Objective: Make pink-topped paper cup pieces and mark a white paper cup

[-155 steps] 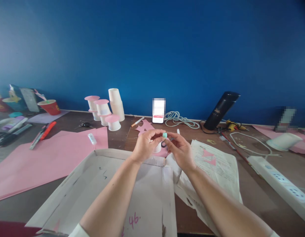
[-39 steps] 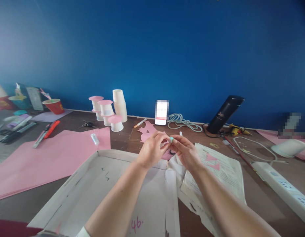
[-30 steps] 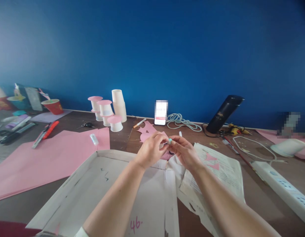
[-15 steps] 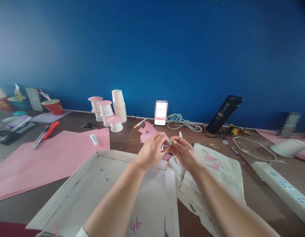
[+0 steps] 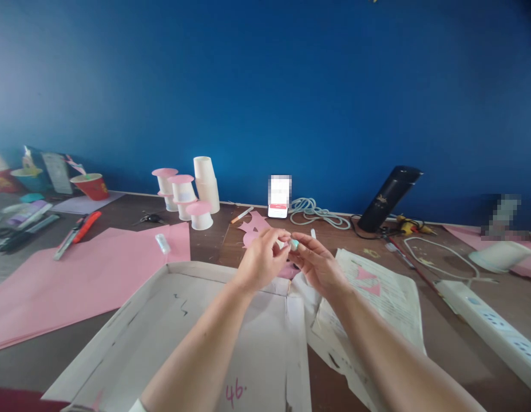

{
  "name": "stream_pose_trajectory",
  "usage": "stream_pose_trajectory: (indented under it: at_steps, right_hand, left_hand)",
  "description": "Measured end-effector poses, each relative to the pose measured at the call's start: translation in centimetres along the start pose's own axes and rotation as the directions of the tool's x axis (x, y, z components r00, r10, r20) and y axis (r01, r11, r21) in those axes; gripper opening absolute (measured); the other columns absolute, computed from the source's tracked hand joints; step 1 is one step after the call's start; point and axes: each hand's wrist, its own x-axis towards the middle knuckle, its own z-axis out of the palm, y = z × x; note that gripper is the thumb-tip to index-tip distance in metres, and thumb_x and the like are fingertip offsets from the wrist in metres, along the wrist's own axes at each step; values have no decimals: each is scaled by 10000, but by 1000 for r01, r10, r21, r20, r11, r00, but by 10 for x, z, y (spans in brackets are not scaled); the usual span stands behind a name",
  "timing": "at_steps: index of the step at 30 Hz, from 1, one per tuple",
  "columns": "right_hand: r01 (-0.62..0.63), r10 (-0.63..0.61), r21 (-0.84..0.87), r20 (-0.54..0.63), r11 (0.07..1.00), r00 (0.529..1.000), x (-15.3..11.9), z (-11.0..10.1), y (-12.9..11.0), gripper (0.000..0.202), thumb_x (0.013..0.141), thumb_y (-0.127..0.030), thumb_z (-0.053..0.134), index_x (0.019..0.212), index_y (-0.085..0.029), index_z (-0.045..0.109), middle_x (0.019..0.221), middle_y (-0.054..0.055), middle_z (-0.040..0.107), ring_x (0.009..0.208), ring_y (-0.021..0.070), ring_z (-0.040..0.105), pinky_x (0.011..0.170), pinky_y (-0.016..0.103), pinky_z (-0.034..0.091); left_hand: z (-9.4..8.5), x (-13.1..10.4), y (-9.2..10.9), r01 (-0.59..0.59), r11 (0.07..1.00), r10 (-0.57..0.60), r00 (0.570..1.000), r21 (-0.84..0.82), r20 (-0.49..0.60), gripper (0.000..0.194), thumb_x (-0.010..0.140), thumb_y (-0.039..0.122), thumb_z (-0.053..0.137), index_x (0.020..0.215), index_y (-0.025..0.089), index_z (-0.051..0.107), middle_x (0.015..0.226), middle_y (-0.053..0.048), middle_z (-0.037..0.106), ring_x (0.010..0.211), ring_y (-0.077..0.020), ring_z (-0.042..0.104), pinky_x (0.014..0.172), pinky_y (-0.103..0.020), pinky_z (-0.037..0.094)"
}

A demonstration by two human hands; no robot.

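Mint-green and tiny, a rounded piece [image 5: 294, 245] is centre stage, pinched between thumb and finger of the right hand [image 5: 320, 264], up beyond the far right corner of the white cardboard tray [image 5: 214, 320]! In from nine o'clock comes the left hand [image 5: 262, 260], fingertips curled together right up against it; whether they grip it or merely brush it, I can't tell.

What's done? Look to ten o'clock: white paper cups [image 5: 183, 193] already stand capped with flat pink paper discs. Just right of them, a nested column of plain white paper cups [image 5: 206, 186] wears no discs at all. Nearer, also at ten, cut-out pink paper scraps [image 5: 256, 222]; at nine, broad pink paper sheets [image 5: 119, 263]. The green piece isn't set down yet, so I'd call this handwork midway.
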Motion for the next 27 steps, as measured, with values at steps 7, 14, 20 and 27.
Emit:
stream_pose_trajectory:
  at_steps: [7, 14, 20, 27]
  right_hand:
    - [-3, 4, -14, 8, 1000, 1000, -2, 3, 0, 256, 767, -345, 720, 1010, -268, 694, 1010, 14, 712, 990, 158, 644, 983, 350, 458]
    - [14, -13, -35, 39, 999, 999, -3, 5, -1, 201, 785, -338, 703, 974, -271, 692, 992, 4, 706, 984, 156, 639, 984, 351, 461]
    - [28, -26, -67, 43, 997, 999, -3, 6, -2, 237, 780, -362, 704, 1000, -278, 679, 1004, 10, 703, 967, 177, 649, 976, 391, 467]
    - [23, -21, -59, 38, 998, 999, -3, 5, -1, 236, 792, -329, 700, 1021, -279, 676, 1021, 4, 699, 966, 159, 649, 942, 348, 490]
  left_hand:
    - [-10, 5, 6, 292, 953, -289, 956, -80, 50, 158, 824, 326, 577, 851, 196, 662, 808, -15, 692, 619, -107, 582, 571, -229, 456]
    - [-15, 7, 10, 479, 865, -444, 869, -150, 217, 269, 814, 437, 572, 819, 186, 669, 543, 18, 575, 446, -86, 485, 429, -205, 375]
    - [-13, 6, 5, 562, 787, -476, 816, -255, 328, 363, 783, 512, 609, 903, 177, 680, 521, 26, 531, 421, -76, 444, 379, -194, 360]
    - [-13, 5, 4, 570, 737, -459, 817, -363, 350, 308, 779, 450, 644, 894, 167, 681, 534, 22, 525, 442, -65, 430, 394, -189, 348]
